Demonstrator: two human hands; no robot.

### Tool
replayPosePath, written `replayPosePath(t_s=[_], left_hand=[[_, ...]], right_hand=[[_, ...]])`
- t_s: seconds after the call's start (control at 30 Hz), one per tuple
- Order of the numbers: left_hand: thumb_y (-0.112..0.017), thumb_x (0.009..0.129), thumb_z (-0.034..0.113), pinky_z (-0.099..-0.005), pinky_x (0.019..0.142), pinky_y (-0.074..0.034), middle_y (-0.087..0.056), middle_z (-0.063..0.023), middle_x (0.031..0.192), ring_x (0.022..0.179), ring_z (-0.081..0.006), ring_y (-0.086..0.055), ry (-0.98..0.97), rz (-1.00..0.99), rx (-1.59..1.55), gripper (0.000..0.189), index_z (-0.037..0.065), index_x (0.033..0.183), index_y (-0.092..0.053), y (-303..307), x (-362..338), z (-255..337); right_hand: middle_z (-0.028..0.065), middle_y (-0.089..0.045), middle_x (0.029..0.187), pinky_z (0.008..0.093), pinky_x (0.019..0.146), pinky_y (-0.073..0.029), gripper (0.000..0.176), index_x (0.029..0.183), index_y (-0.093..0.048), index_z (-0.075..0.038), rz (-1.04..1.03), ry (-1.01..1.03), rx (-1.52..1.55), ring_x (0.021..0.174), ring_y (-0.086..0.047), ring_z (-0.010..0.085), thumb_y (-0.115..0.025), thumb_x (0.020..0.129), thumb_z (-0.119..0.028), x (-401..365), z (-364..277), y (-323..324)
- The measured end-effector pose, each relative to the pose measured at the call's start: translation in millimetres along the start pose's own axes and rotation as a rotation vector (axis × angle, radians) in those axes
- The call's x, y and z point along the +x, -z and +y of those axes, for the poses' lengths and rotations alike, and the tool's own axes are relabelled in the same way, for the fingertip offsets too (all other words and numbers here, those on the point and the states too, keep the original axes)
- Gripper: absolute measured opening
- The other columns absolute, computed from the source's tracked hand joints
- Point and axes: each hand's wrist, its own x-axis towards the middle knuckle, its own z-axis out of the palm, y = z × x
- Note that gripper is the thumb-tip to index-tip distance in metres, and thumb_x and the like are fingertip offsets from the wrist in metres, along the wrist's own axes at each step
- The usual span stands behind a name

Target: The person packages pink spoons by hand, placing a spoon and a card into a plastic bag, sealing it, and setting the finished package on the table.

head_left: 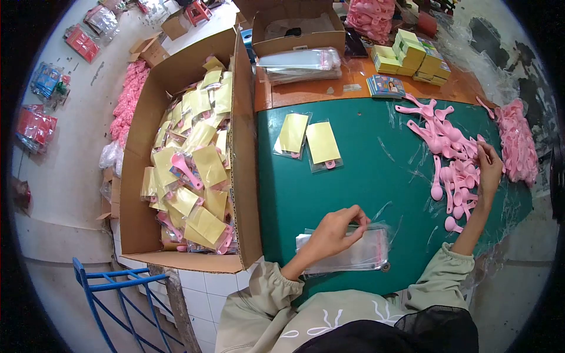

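Observation:
My left hand (340, 232) is over a stack of clear plastic bags (359, 253) at the table's near edge. Its thumb and fingers are pinched together at the stack's upper edge, where thin clear film shows beside the fingertips. At the right, my right hand (489, 165) reaches to the edge of a loose pile of pink plastic scoops (450, 138). Its fingers close on a pink scoop (481, 138), mostly hidden by the hand. Two filled clear packets with pale yellow cards, one packet (293, 133) and another packet (323, 144), lie farther back on the green surface.
A large cardboard box (247, 194) at the left holds many packets with yellow cards and pink scoops. A bundle of pink scoops (518, 141) lies far right. Toward the back are stacked yellow card boxes (412, 53), printed cards (385, 86) and more clear bags (300, 65).

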Motion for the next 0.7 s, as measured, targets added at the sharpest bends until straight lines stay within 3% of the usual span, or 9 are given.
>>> replayPosePath(t_s=[0.1,0.2,0.3,0.4,0.7], left_hand=[[-0.06,0.084,0.004,-0.0277,0.068,-0.049,-0.065,-0.0103,0.088,0.085,-0.0169,-0.064,0.114,0.002,-0.234,0.012,0.003,0.089,-0.049,0,0,-8],[-0.063,0.084,0.005,-0.0233,0.069,-0.048,-0.066,-0.0105,0.092,0.084,-0.0121,-0.063,0.291,-0.007,-0.406,0.019,0.003,0.095,-0.048,7,2,-10],[-0.065,0.083,0.007,-0.0217,0.066,-0.046,-0.068,-0.0093,0.089,0.079,-0.0081,-0.061,0.336,0.05,-0.581,0.025,0.003,0.1,-0.048,9,3,-15],[-0.064,0.083,0.004,-0.0237,0.072,-0.049,-0.067,-0.0124,0.091,0.084,-0.0127,-0.063,0.381,0.093,-0.633,0.026,0.002,0.105,-0.049,12,4,-10],[-0.064,0.085,0.011,-0.0219,0.071,-0.047,-0.067,-0.0087,0.091,0.082,-0.0093,-0.061,0.385,0.089,-0.667,0.034,0.002,0.115,-0.051,15,3,-7]], right_hand=[[0.0026,-0.061,0.091,0.0211,0.064,-0.045,0.021,0.105,-0.061,0.0,-0.083,0.071,0.085,0.073,-0.055,0.0083,-0.06,0.086,-0.009,-13,-14,-13],[0.0035,-0.062,0.088,0.0217,0.064,-0.045,0.018,0.102,-0.062,0.0,-0.219,0.264,0.172,0.071,-0.056,0.0093,-0.06,0.086,-0.008,-46,-74,-48],[0.0037,-0.062,0.084,0.0213,0.066,-0.046,0.017,0.1,-0.061,0.0,-0.433,0.12,0.257,0.07,-0.057,0.0092,-0.061,0.085,-0.006,-68,-92,-69],[0.0035,-0.061,0.078,0.0206,0.063,-0.047,0.013,0.097,-0.06,0.001,-0.408,0.118,0.243,0.067,-0.057,0.0082,-0.06,0.084,-0.002,-96,-105,-95],[0.0042,-0.058,0.079,0.0204,0.061,-0.047,0.018,0.096,-0.052,-0.001,-0.404,0.063,0.376,0.067,-0.058,0.0098,-0.063,0.081,0.0,-121,-115,-116]])
